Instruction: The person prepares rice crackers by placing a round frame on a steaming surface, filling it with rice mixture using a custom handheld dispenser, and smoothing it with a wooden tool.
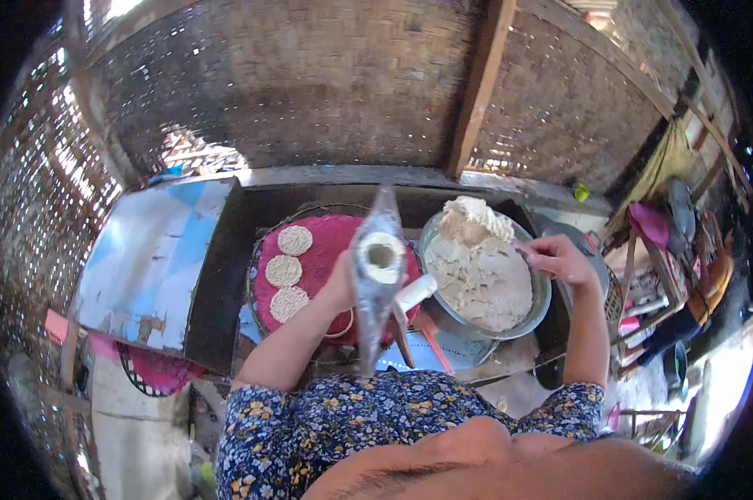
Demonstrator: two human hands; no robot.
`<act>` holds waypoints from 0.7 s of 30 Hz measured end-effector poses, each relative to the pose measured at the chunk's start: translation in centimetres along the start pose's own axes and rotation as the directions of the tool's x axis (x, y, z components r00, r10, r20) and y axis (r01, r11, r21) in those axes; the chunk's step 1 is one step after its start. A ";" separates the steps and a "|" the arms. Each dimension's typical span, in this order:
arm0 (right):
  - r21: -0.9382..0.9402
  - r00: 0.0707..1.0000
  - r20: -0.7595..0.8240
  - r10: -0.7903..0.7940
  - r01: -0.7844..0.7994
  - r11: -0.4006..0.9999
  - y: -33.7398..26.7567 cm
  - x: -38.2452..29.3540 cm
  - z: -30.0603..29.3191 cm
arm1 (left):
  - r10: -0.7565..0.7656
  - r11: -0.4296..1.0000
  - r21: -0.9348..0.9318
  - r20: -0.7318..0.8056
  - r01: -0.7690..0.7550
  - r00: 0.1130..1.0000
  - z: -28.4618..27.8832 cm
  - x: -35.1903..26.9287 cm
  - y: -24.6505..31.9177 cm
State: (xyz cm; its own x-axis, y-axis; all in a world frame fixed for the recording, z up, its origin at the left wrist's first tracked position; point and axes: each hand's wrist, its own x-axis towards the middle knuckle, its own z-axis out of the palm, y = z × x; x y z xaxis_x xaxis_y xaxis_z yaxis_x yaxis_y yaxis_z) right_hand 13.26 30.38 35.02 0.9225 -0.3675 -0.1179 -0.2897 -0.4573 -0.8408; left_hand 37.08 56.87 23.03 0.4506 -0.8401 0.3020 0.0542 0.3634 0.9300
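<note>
My left hand (339,281) grips a hand press (376,281) with a round hopper, held above a round tray covered with red cloth (333,234). Dough shows around the hopper's inner wall. On the cloth's left side lie three flat discs of fine coiled strands (287,270). To the right stands a wide metal basin (542,300) of pale dough (483,287). My right hand (561,257) pinches a small pinkish tool (525,248) at the basin's right rim; its end meets a pale dough mound. The press's white handle (414,294) points toward the basin.
A box with a blue and white top (145,256) stands at the left. An orange-red flat tool (436,347) lies near the table's front edge. Behind the basin's right side is a lidded pot (576,240). Farther right, another person (705,294) is beside a wooden rack.
</note>
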 end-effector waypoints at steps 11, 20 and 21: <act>-0.807 0.778 0.306 -0.549 0.518 0.284 -13.5 0.1 3.5 | 0.029 0.675 0.738 0.004 -0.023 1.000 2.4 0.7 1.3; -0.824 0.398 0.567 -0.721 0.256 -0.506 -12.3 -1.2 12.7 | 0.133 0.666 0.746 -0.127 0.006 0.983 1.8 1.2 -0.2; -0.838 0.407 0.545 -0.733 0.298 -0.457 -12.2 -1.6 12.2 | 0.087 0.649 0.761 -0.111 0.029 0.990 1.5 1.2 -0.1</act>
State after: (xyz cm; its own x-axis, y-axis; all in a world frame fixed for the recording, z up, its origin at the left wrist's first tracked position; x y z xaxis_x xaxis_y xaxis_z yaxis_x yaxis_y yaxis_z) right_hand 18.42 46.40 39.06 0.7265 0.6273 0.2805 0.1941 -0.5789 0.7920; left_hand 36.26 55.16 23.64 0.5501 -0.7551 0.3566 -0.6297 -0.0947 0.7710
